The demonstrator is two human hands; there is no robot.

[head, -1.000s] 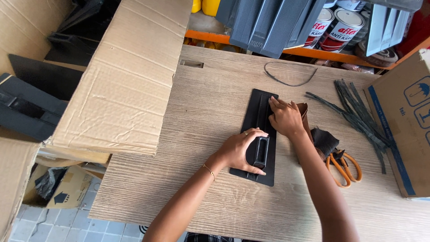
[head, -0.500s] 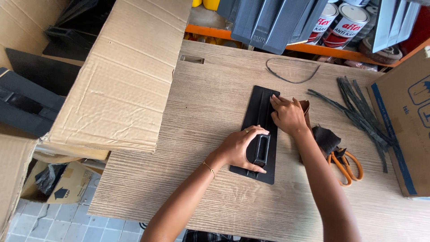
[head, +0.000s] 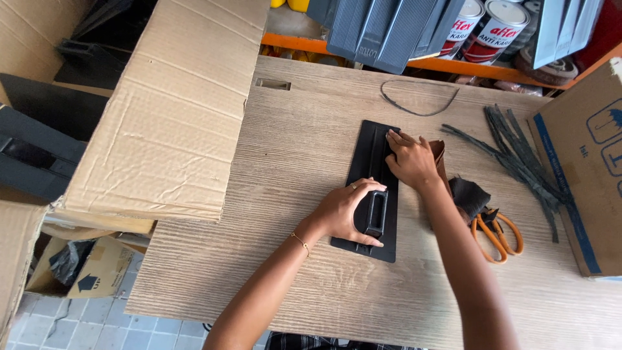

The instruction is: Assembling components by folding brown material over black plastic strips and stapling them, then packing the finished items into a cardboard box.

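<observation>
The worktop [head: 272, 194] is pale wood-grain laminate; its left edge is overlapped by a large corrugated cardboard flap [head: 168, 110], its right end is crowded by a cardboard box [head: 583, 168], and the bare stretch of surface lies in front of and to the left of the hands. A flat black plastic plate [head: 366, 162], long and rectangular with a raised loop handle near its close end, lies in the middle of the worktop; its long axis runs from the person outward, tilted slightly right at the far end. The left hand [head: 343, 210] is curled around the handle, gripping it; the right hand [head: 408, 159] rests flat and open, fingers pressing the plate's far right edge. Just right of the plate lie orange-handled scissors [head: 495, 230], a dark scrap [head: 468, 194] and a bundle of thin dark strips [head: 518, 155]; a loose curved strip [head: 414, 107] lies beyond the plate.
</observation>
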